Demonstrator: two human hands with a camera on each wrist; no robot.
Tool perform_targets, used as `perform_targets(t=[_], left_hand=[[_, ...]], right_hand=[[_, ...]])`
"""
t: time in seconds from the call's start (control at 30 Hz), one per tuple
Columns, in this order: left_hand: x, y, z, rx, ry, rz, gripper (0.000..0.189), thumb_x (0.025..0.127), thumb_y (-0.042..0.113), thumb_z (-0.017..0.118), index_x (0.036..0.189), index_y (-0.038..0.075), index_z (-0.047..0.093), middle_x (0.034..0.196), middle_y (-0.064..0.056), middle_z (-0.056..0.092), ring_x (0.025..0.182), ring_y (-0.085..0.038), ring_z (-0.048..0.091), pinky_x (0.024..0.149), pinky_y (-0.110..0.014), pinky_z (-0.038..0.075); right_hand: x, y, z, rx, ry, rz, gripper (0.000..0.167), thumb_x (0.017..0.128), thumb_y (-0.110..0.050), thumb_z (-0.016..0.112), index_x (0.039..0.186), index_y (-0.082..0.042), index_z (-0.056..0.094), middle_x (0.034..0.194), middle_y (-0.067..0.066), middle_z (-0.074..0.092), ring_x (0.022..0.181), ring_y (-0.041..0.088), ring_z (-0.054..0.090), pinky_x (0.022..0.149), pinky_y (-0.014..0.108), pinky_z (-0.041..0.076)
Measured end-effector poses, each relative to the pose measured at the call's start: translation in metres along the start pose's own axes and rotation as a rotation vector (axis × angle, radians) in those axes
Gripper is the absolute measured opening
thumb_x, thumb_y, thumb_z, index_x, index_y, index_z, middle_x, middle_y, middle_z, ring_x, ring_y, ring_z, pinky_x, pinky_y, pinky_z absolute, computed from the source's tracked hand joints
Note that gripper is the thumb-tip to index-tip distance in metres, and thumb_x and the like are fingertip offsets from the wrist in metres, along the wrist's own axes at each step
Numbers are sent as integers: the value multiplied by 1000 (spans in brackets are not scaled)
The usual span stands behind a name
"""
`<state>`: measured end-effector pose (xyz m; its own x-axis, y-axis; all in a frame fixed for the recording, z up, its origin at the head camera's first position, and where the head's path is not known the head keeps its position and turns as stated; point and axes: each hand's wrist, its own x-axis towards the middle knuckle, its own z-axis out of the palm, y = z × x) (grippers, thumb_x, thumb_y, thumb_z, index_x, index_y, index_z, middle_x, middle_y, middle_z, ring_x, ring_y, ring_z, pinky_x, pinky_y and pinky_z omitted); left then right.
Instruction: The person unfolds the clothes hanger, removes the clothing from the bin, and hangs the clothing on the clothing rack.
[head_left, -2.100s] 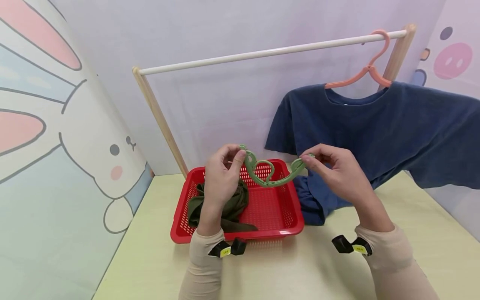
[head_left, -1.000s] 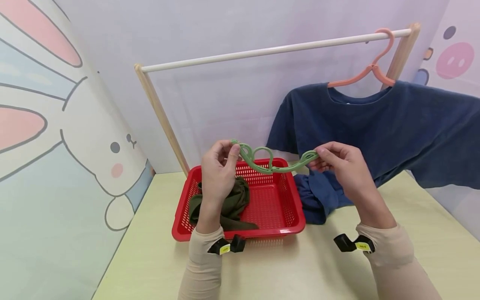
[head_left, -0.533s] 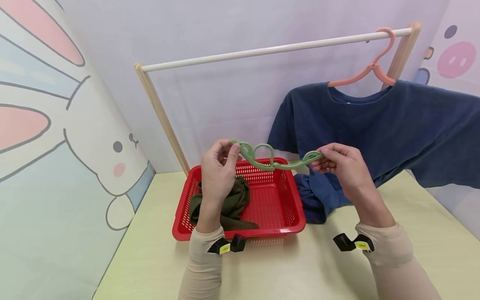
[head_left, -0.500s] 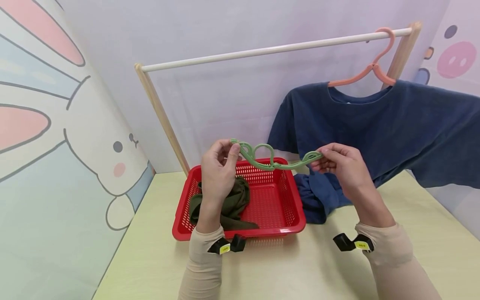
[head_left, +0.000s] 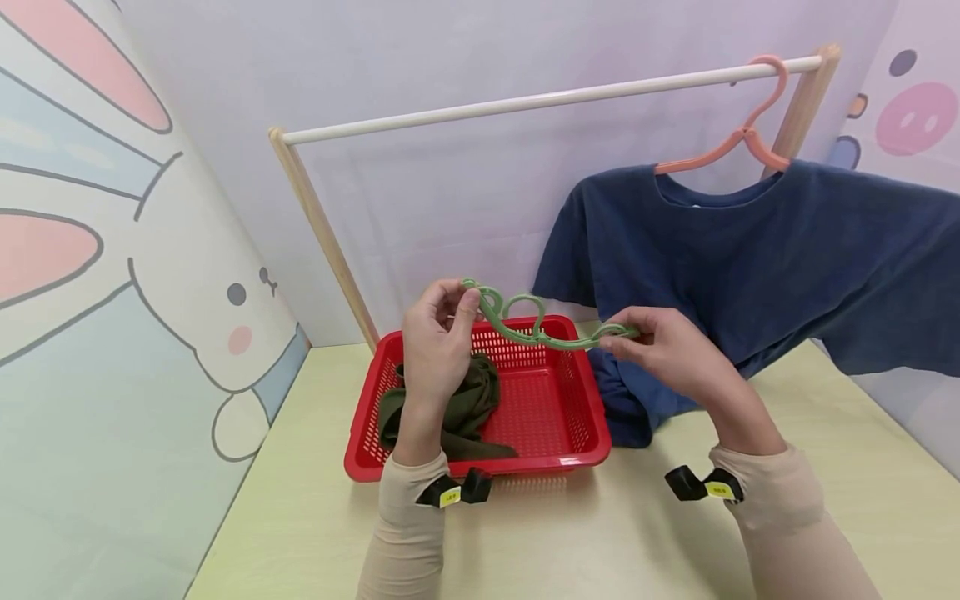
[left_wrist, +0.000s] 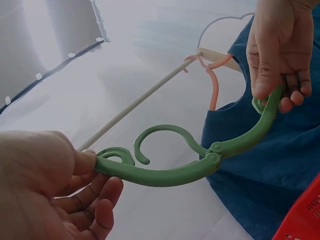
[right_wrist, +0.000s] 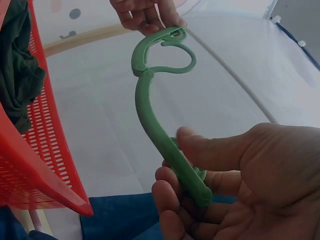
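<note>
A green folding clothes hanger [head_left: 525, 336], jointed in the middle with a curved hook, is held between both hands above the red basket. My left hand [head_left: 441, 354] pinches one arm's end between thumb and fingers. At the other end, my right hand [head_left: 675, 350] holds the second arm, thumb on one side and fingers curled on the other. In the left wrist view the hanger [left_wrist: 165, 176] spans from hand to hand with its hook free. The right wrist view shows the hanger's arm [right_wrist: 155, 130] lying across the right fingers.
The red basket [head_left: 480, 472] sits on the pale table [head_left: 570, 550] with a dark green garment [head_left: 476, 400] inside. Behind stands a rack with a white rail [head_left: 510, 107] and wooden posts. A navy T-shirt [head_left: 720, 250] hangs there on a pink hanger [head_left: 742, 133]; its lower part lies on the table.
My right hand first moved outward to the right, straightening the hanger, then came back left and slightly down along its arm. The left hand stays nearly in place in the latest frames.
</note>
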<state>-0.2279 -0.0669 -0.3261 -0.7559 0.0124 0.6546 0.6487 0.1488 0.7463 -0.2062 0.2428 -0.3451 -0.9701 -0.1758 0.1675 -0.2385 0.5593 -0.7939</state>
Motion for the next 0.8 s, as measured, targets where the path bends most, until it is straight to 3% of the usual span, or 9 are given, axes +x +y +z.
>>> perform_targets(t=[0.13,0.27,0.4,0.53,0.8], left_hand=[[0,-1,0,20,-8,-4,20,111,15,71,120,-2,76,106,-17,76,90,-35,73,75,-25,58],[1,-3,-3,39,-42,-23,19,110,16,72,120,-1,76,106,-16,76,88,-20,71,75,-24,56],[3,-4,-13,49,-112,-60,18,110,17,72,117,1,77,106,-17,75,90,-20,70,72,-25,54],[4,-5,-26,64,-174,-95,18,110,17,72,117,1,76,106,-18,75,92,-20,71,74,-25,55],[7,-9,-46,112,-217,-83,16,110,16,72,116,1,76,103,-17,74,90,-20,70,75,-26,55]], right_hand=[[0,-1,3,-69,-13,-20,11,101,-16,85,109,-9,80,89,8,65,84,27,56,69,31,52],[1,-1,5,-133,31,-31,9,98,-11,87,105,-10,82,91,7,66,83,27,56,68,34,52],[2,-2,6,-174,75,-39,8,97,-7,86,103,-7,81,94,9,63,84,28,55,66,36,51],[2,-3,5,-166,67,-41,5,100,-5,81,104,-4,78,94,10,59,85,29,53,66,35,50],[1,-3,0,-121,112,-54,3,106,-7,75,107,-6,76,98,11,57,86,28,52,67,33,48]])
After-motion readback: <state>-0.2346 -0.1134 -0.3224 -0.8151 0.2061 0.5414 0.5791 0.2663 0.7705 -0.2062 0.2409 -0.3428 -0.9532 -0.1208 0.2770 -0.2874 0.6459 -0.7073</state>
